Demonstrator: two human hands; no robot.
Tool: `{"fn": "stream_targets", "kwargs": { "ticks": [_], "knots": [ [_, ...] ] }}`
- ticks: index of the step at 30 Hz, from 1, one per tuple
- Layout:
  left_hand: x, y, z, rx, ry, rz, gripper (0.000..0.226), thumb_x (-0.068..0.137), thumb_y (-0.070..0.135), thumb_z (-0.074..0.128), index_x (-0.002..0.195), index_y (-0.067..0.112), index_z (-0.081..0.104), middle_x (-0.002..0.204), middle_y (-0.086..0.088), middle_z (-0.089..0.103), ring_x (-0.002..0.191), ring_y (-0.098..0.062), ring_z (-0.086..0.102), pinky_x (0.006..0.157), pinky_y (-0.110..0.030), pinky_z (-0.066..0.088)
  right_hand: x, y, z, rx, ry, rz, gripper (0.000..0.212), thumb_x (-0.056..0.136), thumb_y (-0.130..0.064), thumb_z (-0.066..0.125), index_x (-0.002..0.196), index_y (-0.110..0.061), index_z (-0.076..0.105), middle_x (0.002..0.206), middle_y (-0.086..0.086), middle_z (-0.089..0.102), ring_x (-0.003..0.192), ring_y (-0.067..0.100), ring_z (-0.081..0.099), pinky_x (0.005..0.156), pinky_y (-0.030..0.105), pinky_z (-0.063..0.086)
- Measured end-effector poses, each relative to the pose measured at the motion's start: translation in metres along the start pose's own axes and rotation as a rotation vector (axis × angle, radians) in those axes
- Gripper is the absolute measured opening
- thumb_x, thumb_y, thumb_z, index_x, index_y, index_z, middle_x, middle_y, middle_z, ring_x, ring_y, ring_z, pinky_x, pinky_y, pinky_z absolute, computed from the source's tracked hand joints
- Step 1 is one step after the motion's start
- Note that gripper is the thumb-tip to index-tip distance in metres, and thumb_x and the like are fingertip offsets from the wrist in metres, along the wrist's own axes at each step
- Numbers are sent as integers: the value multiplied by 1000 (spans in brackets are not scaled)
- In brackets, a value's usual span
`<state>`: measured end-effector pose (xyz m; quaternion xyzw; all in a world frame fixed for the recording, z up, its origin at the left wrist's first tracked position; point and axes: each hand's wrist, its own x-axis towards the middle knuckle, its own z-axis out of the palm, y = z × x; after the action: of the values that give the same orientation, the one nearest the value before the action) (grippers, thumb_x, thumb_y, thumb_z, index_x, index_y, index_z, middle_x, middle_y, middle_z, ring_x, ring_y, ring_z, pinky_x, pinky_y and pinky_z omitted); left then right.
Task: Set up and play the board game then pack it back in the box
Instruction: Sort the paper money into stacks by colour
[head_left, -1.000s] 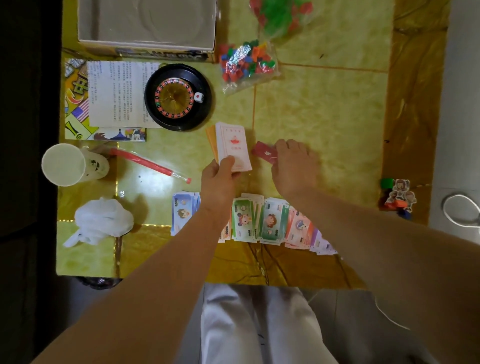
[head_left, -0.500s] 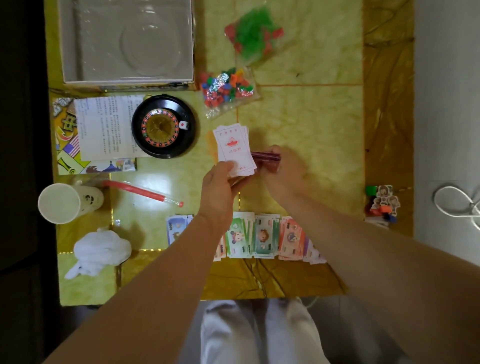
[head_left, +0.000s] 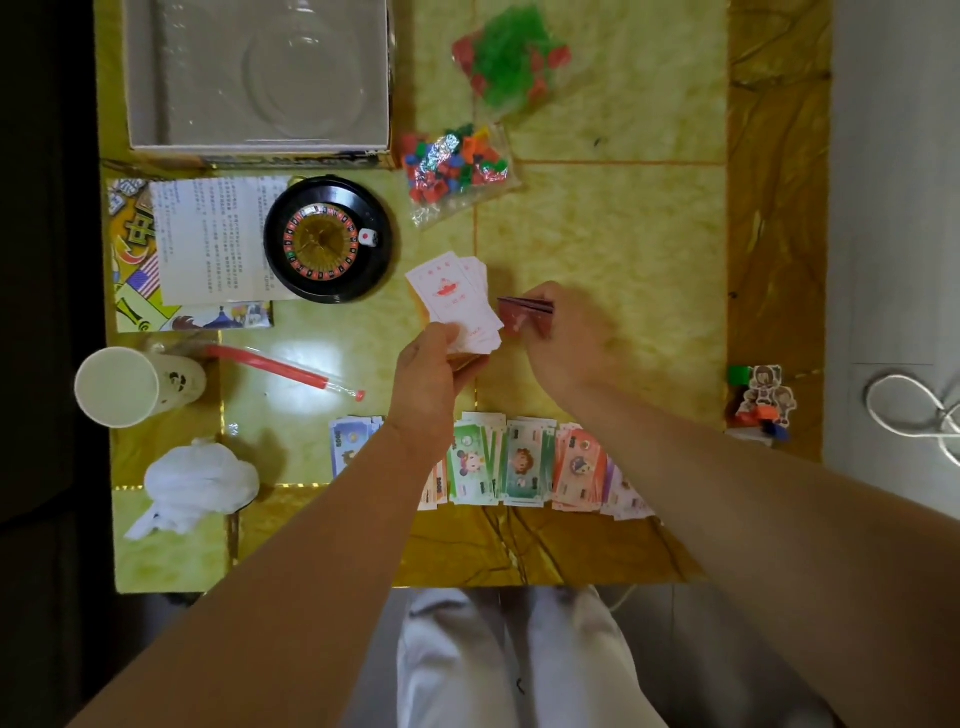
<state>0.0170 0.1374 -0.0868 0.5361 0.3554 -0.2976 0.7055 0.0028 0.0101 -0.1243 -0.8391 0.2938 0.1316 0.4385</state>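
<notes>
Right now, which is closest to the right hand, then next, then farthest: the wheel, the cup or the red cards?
1. Red cards, held in the right hand.
2. Wheel, up and left.
3. Cup, far left.

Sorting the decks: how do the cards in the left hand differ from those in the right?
The white cards in the left hand are fanned, flat to the camera; the red cards in the right hand are squared together, tilted nearly edge-on. Both are small handheld stacks.

Bold "中" on the game board (head_left: 136, 236); other print too small.
</notes>
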Motion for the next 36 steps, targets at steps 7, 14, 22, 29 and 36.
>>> {"fn": "stream_targets", "kwargs": {
  "ticks": [7,14,22,29,36],
  "knots": [
    [-24,5,-41,-43,88,82,24,95,7,40,103,0,62,102,-24,67,93,-34,67,77,-33,59,-40,-21,-15,-21,-197,-42,18,95,-11,53,112,-14,59,91,-4,61,70,5,56,50,7,36],
    [-61,-3,-109,-37,165,132,23,96,5,40,93,2,63,76,-10,72,71,-22,70,70,-31,59,-113,-22,26,-131,-517,-160,39,94,-4,48,129,-13,34,104,9,58,86,22,63,62,28,53],
    [-100,-22,-197,31,145,202,28,95,2,39,109,-8,60,84,-13,71,72,-19,70,74,-31,58,-198,-3,125,-672,-536,-422,50,92,-9,53,139,-14,36,133,10,48,124,29,42,99,38,29],
    [-99,-47,-236,15,128,210,23,96,2,39,109,-3,58,88,-16,67,72,-25,66,65,-27,57,-202,5,166,-692,-336,-465,55,84,3,57,135,-14,43,129,9,53,120,28,47,95,34,33],
    [-92,-56,-243,56,102,211,28,96,4,39,116,-7,57,88,-16,68,69,-21,67,63,-25,56,-207,19,189,-613,-67,-519,50,70,16,64,116,-2,57,107,18,58,98,35,57,83,43,50]
  ]
}}
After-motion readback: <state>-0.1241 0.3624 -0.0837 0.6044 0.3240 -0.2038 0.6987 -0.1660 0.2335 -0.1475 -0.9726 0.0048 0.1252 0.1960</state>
